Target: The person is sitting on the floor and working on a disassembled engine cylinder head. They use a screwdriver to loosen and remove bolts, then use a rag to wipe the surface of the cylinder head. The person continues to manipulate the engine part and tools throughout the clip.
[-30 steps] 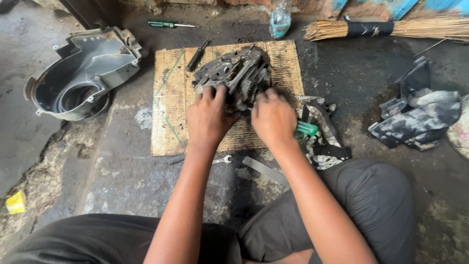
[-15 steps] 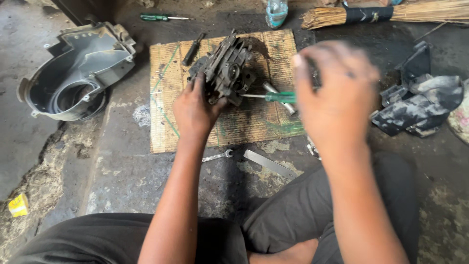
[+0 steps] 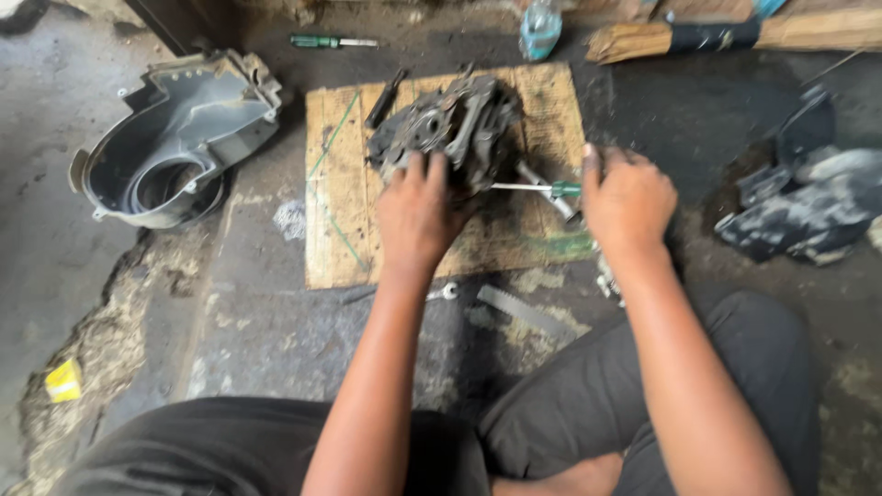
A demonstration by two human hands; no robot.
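A grimy dark metal engine part (image 3: 450,129) stands on a worn wooden board (image 3: 340,211) on the floor. My left hand (image 3: 418,216) rests against the part's near side, fingers on its casing. My right hand (image 3: 625,202) is closed around the green handle of a screwdriver (image 3: 528,187), whose thin shaft points left and meets the part's right side. The view is a little blurred.
A grey plastic fan housing (image 3: 175,138) lies at the left. A second green screwdriver (image 3: 331,41) and a small bottle (image 3: 539,28) lie at the back, a broom (image 3: 735,37) at the back right. Black plastic covers (image 3: 808,202) sit at the right. A wrench (image 3: 441,294) and flat blade (image 3: 519,308) lie by my knees.
My right hand left the engine part, swung up and right, and now holds the green screwdriver against the part's side. My left hand stayed on the part, which shifted slightly.
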